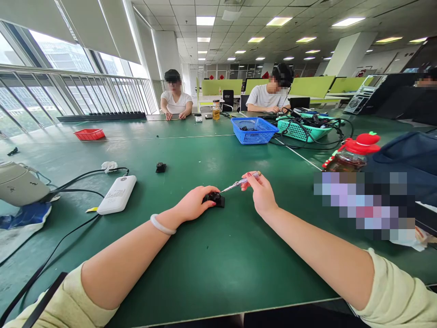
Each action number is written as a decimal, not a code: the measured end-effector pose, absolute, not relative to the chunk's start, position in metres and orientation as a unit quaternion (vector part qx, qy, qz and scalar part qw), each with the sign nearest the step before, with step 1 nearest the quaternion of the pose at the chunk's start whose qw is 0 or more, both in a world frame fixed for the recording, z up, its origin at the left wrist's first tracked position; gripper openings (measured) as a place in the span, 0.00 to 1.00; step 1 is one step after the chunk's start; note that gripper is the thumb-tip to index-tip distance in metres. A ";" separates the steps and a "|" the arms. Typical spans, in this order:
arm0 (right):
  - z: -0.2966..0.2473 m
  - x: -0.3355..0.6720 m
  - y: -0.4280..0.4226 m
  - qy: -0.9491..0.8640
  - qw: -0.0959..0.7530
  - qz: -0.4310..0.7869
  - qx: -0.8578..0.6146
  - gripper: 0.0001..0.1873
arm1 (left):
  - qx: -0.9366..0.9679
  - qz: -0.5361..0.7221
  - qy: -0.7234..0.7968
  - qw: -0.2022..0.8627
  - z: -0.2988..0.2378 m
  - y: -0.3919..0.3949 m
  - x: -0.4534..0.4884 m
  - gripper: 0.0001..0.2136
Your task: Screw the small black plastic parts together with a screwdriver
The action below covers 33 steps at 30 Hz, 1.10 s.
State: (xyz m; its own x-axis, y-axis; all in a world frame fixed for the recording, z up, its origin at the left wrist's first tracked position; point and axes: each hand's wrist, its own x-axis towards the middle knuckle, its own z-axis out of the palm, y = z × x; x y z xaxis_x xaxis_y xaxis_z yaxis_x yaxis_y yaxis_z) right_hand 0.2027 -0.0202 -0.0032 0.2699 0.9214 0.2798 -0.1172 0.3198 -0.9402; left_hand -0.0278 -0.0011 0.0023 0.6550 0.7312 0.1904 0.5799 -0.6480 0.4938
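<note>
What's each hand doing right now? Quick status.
Left hand: closed around a small black part on the table.
Right hand: closed, holding a screwdriver with its tip at that part.

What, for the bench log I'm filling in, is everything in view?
Table: 1, green, throughout
Black parts: 2, black, front centre and farther left
Slim tool: 1, silvery, front centre
White device: 1, white, left
Red tray: 1, red, far left
Blue basket: 1, blue, back
Teal basket: 1, teal, beside it
Cables: several, black, teal basket and left
Bottle: 1, red lid, right
Bag: 1, dark blue, right
Jar: 1, amber, back
People: 3, two in white, across and right edge
Pixelated patch: unreadable, right
Left hand: 1, white bracelet, on front part
Right hand: 1, bare, holding tool
</note>
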 end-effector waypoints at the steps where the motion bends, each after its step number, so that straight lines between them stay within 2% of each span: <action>1: -0.003 0.203 -0.020 -0.466 0.662 0.395 -0.433 0.19 | 0.888 0.189 0.370 0.199 0.002 -0.001 -0.028 0.15; 9: -0.007 0.201 -0.018 -0.486 0.633 0.432 -0.420 0.20 | 0.888 0.186 0.374 0.194 0.005 -0.003 -0.026 0.15; 15: -0.004 0.203 -0.017 -0.446 0.675 0.413 -0.418 0.19 | 0.888 0.187 0.371 0.197 0.004 -0.003 -0.027 0.15; 27: -0.005 0.201 -0.019 -0.468 0.636 0.459 -0.408 0.20 | 0.888 0.183 0.374 0.195 0.004 -0.002 -0.027 0.16; 33: -0.002 0.203 -0.019 -0.433 0.667 0.445 -0.412 0.20 | 0.886 0.179 0.381 0.192 0.003 -0.002 -0.028 0.16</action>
State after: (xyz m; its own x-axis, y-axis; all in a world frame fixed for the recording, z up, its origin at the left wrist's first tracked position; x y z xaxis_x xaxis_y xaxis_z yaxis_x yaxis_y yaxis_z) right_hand 0.2026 -0.0190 -0.0024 0.2297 0.9503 0.2101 -0.2370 0.2640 -0.9350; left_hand -0.0278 -0.0025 0.0028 0.6451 0.7446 0.1714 0.6068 -0.6356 0.4773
